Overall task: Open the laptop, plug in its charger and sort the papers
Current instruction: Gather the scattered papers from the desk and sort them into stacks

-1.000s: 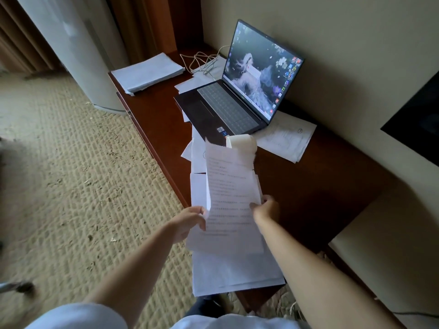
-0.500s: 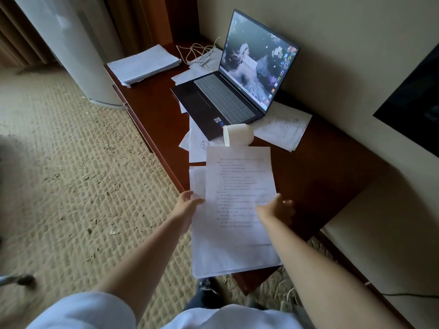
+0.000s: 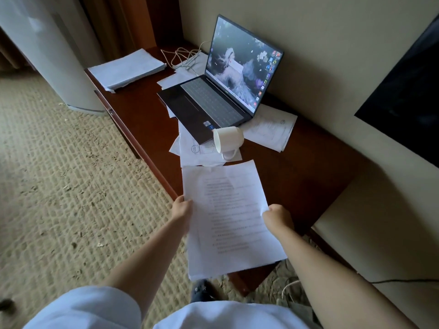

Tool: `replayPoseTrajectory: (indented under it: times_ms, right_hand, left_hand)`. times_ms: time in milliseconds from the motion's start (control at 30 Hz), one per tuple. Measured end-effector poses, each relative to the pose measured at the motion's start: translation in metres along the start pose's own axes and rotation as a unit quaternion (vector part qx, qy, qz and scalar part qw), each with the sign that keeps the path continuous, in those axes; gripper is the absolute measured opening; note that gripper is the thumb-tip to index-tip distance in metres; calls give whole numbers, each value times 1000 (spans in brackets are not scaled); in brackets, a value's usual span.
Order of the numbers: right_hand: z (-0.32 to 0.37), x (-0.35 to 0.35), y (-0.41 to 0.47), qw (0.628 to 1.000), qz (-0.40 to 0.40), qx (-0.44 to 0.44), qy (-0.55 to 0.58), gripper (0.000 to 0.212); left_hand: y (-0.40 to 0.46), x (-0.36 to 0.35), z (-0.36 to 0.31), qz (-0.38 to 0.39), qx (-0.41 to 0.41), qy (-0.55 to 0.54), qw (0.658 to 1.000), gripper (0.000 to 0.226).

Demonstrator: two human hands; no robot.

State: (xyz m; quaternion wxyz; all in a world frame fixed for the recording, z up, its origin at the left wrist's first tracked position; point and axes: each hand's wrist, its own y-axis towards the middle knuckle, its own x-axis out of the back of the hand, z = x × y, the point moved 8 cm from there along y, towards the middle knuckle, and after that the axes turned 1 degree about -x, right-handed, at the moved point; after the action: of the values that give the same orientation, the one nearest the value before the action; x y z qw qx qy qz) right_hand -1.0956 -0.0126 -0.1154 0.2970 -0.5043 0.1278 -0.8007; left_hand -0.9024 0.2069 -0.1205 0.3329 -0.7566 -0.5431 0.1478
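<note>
Over the desk edge, left hand [image 3: 181, 210] and right hand [image 3: 276, 216] gripping white printed papers [image 3: 230, 222] flat

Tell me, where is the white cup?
The white cup lies tipped on its side on the desk, on loose papers at the open laptop's near corner, beyond the held sheets.

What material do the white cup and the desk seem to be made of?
The cup, lying on its side, looks like glazed ceramic: smooth white wall, thick rim, moulded handle. The desk looks like dark red-brown wood or veneer with a glossy finish: it shows soft reflections; solid or veneer cannot be told.
</note>
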Motion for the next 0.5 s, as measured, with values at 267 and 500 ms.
replayPoseTrajectory:
  times_ms: [267, 500]
  right_hand:
    - [20, -13, -8, 997, 6, -20, -79, 18]
    - [47, 24, 34, 984, -89, -13, 153, 38]
  left_hand:
    - [12, -8, -6, 63, -11, 34, 997, 15]
    - [8, -20, -23, 50, -83, 12, 995, 24]
